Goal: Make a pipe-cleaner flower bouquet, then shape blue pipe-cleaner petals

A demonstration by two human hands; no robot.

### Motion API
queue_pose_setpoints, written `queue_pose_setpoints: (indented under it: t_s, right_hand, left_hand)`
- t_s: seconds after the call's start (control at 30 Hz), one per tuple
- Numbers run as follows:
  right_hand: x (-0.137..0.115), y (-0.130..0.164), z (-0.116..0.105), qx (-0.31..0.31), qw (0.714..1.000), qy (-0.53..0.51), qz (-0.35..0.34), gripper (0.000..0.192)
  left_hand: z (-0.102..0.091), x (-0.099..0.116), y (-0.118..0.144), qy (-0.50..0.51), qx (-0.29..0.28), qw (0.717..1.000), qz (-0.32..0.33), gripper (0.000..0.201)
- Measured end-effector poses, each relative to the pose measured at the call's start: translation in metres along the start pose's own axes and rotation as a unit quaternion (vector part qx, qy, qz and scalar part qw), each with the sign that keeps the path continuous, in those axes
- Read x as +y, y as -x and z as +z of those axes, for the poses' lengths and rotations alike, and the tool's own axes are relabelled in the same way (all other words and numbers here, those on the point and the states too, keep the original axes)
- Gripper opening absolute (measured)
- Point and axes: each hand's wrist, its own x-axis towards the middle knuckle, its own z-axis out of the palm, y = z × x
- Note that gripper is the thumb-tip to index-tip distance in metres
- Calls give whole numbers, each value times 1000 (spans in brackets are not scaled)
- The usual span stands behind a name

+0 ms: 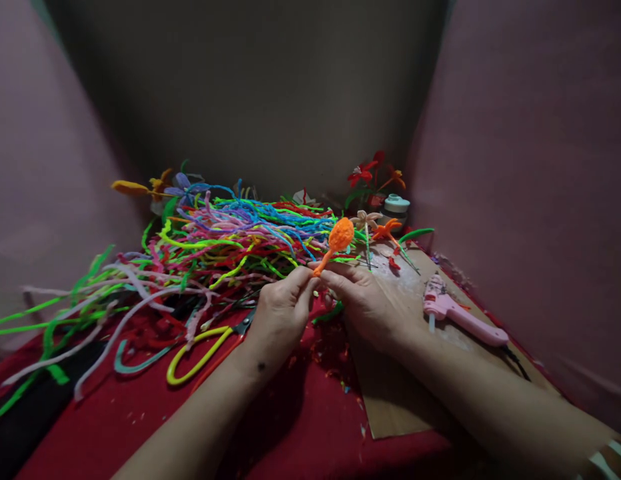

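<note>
A bench (310, 427) under red cloth carries a tangled heap of coloured pipe cleaners (215, 243) across its left and far side. Yellow-handled scissors (205, 350) lie near the middle, and a brown board (390, 393) on the right bears a pink glue gun (460, 317).

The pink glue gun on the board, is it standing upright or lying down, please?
Lying down: the pink glue gun rests flat on the cardboard board, apart from both hands.
</note>
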Motion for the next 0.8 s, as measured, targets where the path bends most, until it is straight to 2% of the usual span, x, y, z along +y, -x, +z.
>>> queue_pose_setpoints:
  t_s: [0.1, 0.2, 0.3, 0.4, 0.5, 0.63, 0.73, 0.8]
  right_hand:
    - [3, -2, -2, -19, 1000, -16, -2, 19]
    - [4, -3, -3, -21, 1000, -15, 3, 24]
    - [5, -3, -4, -20, 1000, -17, 8, 28]
    - [6, -2, -6, -24, 1000, -4, 1, 27]
    - [5, -1, -6, -36, 999, 19, -19, 24]
    - [5, -1, -6, -46, 997, 24, -50, 22]
    - [5, 0, -5, -54, 996, 17, -62, 21]
    - [5, 0, -5, -60, 996, 13, -60, 20]
  left_hand:
    - [-2, 5, -2, 120, -35, 991, -56, 24]
    - [-4, 9, -3, 229, -71, 962, -129, 27]
    - [-10, 12, -5, 323, -124, 919, -190, 26]
    - [-16, 11, -7, 411, -188, 862, -228, 23]
    - [-20, 8, -7, 488, -229, 806, -246, 19]
    - [-20, 2, -7, 552, -258, 757, -237, 17]
    - [-18, -1, -7, 570, -266, 740, -237, 17]
    - [-18, 0, -7, 562, -269, 745, -238, 17]
